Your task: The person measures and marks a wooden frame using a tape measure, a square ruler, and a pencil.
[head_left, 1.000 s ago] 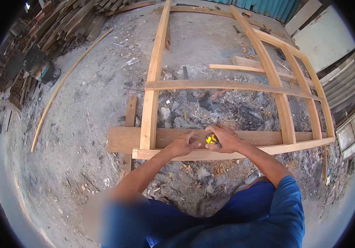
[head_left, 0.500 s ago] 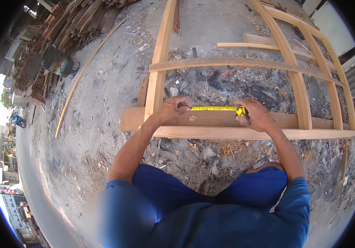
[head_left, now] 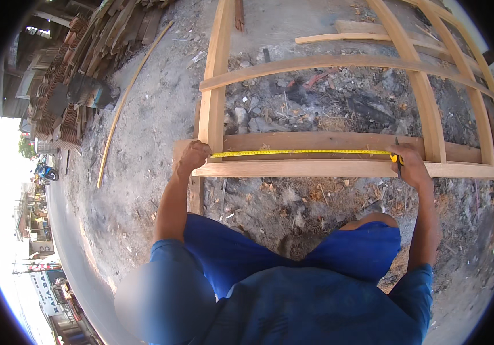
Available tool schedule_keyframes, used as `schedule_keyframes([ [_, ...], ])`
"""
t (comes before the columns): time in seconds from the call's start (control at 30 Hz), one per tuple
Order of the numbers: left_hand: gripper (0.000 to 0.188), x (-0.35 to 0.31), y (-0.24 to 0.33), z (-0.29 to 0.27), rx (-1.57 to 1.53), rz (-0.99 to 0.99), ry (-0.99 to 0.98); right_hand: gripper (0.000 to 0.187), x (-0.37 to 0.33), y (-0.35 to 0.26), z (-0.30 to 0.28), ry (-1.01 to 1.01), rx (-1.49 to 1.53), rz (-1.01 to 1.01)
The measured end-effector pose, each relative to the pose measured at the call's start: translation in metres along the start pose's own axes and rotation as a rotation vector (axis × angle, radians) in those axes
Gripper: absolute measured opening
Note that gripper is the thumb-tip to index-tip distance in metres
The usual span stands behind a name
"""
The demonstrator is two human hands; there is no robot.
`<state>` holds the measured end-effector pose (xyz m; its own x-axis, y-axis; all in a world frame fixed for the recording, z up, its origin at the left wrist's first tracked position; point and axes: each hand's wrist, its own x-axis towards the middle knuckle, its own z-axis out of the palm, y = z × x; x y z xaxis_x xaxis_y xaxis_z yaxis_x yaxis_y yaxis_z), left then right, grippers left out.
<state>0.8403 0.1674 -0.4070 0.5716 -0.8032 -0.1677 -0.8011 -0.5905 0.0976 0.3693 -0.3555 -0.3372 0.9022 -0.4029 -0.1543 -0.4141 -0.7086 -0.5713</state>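
The left hand's (head_left: 195,154) fingers are curled narrow on the end of the yellow tape blade (head_left: 299,152), at the frame's near left corner, their tips partly hidden; the right hand (head_left: 411,165) is wrapped about the yellow-and-black tape measure case (head_left: 396,159), by the near edge, just left of where the middle beam (head_left: 412,77) ends; between the two hands the blade runs straight, along the far edge of the pale near rail (head_left: 316,168), though whether it touches wood I cannot tell; beneath it a broad brown plank (head_left: 322,140) lies along that same edge of the frame; from the near left corner a thick left beam (head_left: 215,75) runs away from the person, crossed on top by a thinner crossbar (head_left: 304,68); beyond the frame's left edge a long thin strip of wood (head_left: 127,100) lies on the littered ground (head_left: 149,132); farther off are stacked boards (head_left: 117,34), curved tiles (head_left: 46,106) and a blue motorcycle (head_left: 46,172).
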Motion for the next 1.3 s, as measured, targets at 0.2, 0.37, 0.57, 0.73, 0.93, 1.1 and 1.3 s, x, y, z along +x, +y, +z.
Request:
schedule_keyframes([
  [0.2,0.005,-0.033,-0.037,0.027,-0.123,0.043,-0.014,0.046,0.008,0.072,-0.008,0.128,-0.079,-0.031],
  [0.37,0.006,-0.010,-0.027,0.009,0.027,0.105,-0.072,0.042,-0.040,0.184,-0.084,0.320,-0.103,0.172],
  [0.57,0.008,-0.004,-0.003,-0.003,-0.043,-0.126,-0.172,0.040,-0.047,0.232,-0.088,0.369,-0.220,0.220],
  [0.73,0.006,-0.004,-0.004,-0.006,-0.067,-0.190,-0.174,0.038,-0.043,0.241,-0.075,0.467,-0.296,0.081],
  [0.93,0.007,-0.006,-0.004,-0.004,-0.009,-0.267,-0.164,0.037,-0.043,0.227,-0.084,0.411,-0.277,0.128],
  [1.1,0.008,-0.001,0.016,-0.004,-0.013,-0.269,-0.162,0.037,-0.047,0.239,-0.082,0.411,-0.280,0.130],
  [1.3,0.009,-0.004,0.012,-0.001,-0.039,-0.207,-0.143,0.038,-0.047,0.243,-0.077,0.441,-0.319,0.139],
])
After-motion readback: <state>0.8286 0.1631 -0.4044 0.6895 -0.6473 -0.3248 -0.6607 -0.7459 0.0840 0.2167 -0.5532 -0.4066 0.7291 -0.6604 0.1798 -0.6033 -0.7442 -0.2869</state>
